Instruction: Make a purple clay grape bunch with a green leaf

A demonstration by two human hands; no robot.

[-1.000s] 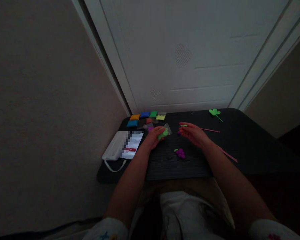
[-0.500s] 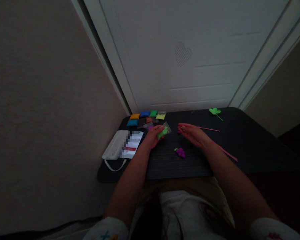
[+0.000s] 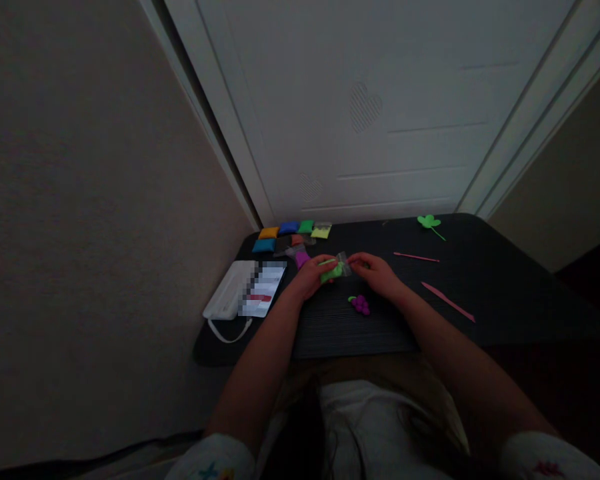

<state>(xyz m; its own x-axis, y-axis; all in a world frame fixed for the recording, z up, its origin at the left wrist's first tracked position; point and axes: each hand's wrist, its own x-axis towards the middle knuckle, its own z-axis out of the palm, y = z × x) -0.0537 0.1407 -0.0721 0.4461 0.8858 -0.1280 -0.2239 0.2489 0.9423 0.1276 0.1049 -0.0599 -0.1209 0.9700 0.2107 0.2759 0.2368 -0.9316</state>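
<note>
My left hand (image 3: 314, 275) is closed round a small clear bag of light green clay (image 3: 333, 270), thumb on top. The fingers of my right hand (image 3: 373, 270) pinch together at the bag's clear right end. Just below the hands, on the dark table (image 3: 330, 337), lies a purple clay grape bunch (image 3: 361, 305) with a small green tip. Beside my left hand is a bag of purple clay (image 3: 301, 257), partly covered by that hand.
Bags of coloured clay, such as an orange one (image 3: 269, 233), cluster at the back left. A phone (image 3: 264, 293) and a white case (image 3: 231, 290) lie at left. To the right are two pink tools (image 3: 447, 301) and a green clover shape (image 3: 429, 222). A white door (image 3: 405, 153) stands behind.
My right hand has moved left and its fingers have closed on the bag's clear end. The green clay bag has shifted slightly right, and both pink tools are now fully uncovered.
</note>
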